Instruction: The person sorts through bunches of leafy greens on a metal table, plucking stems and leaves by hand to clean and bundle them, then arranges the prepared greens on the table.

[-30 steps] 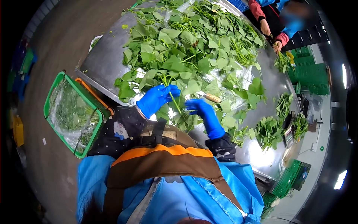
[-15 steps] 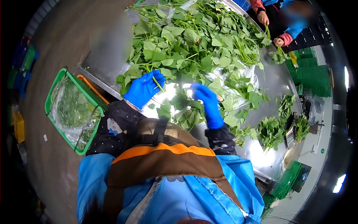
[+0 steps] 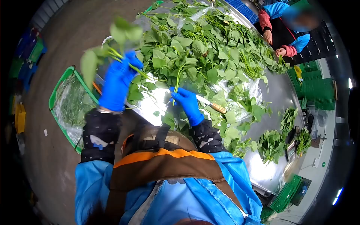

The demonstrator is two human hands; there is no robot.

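Note:
My left hand (image 3: 119, 82), in a blue glove, is raised at the table's left side. It is closed around several leafy green stems (image 3: 116, 53); their leaves are smeared by motion. My right hand (image 3: 188, 104), also gloved in blue, pinches the thin stems of greens (image 3: 179, 79) at the near edge of the heap. Just right of those fingers lies a knife (image 3: 217, 108) with a wooden handle and a pale blade, its tip end close to the glove. Broad-leaved greens (image 3: 204, 48) are heaped over the metal table (image 3: 152, 107).
A green basket (image 3: 62, 116) lined with clear plastic stands at lower left. Bunched greens (image 3: 272, 145) lie at the table's right, near a scale (image 3: 291, 152). Across the table, another person's hands (image 3: 280, 52) hold greens. Green crates (image 3: 317, 88) are stacked on the far right.
My left hand has lifted up and left with the stems. My right hand has moved left, away from the knife, and now grips stems. The view has shifted slightly.

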